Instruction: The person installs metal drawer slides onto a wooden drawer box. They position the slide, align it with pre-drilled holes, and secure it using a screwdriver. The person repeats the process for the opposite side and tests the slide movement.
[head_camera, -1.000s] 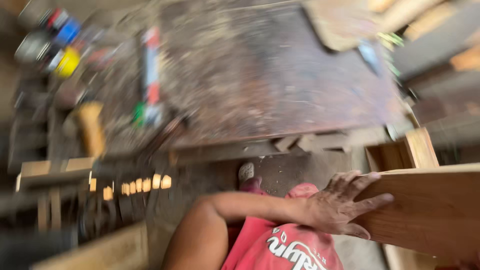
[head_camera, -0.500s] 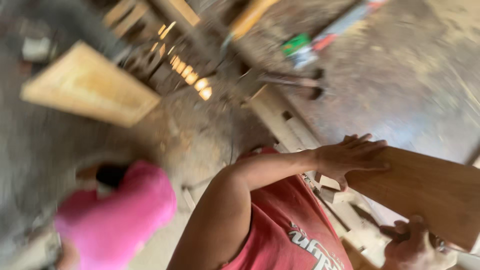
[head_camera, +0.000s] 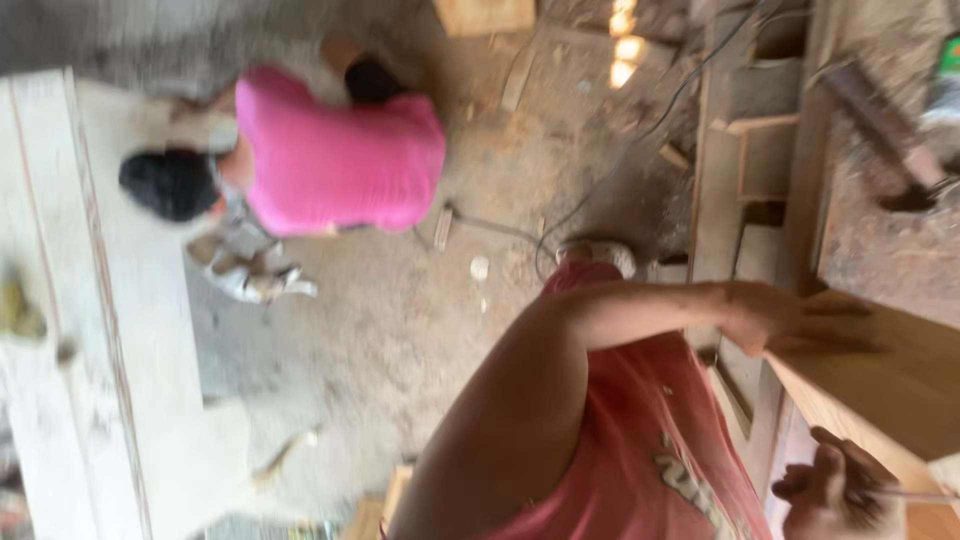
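the wooden board (head_camera: 890, 375) lay at lower right beside the worktop (head_camera: 880, 250). the left hand (head_camera: 775, 318) pressed flat on its top face, fingers spread; the right hand (head_camera: 835, 495) curled under its lower edge. it looked stiff, fairly heavy, best held by opposite edges.

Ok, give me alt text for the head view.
The person's left hand lies flat on a wooden board, while the right hand grips its lower edge. Behind, another person in a pink shirt bends over the dusty floor.
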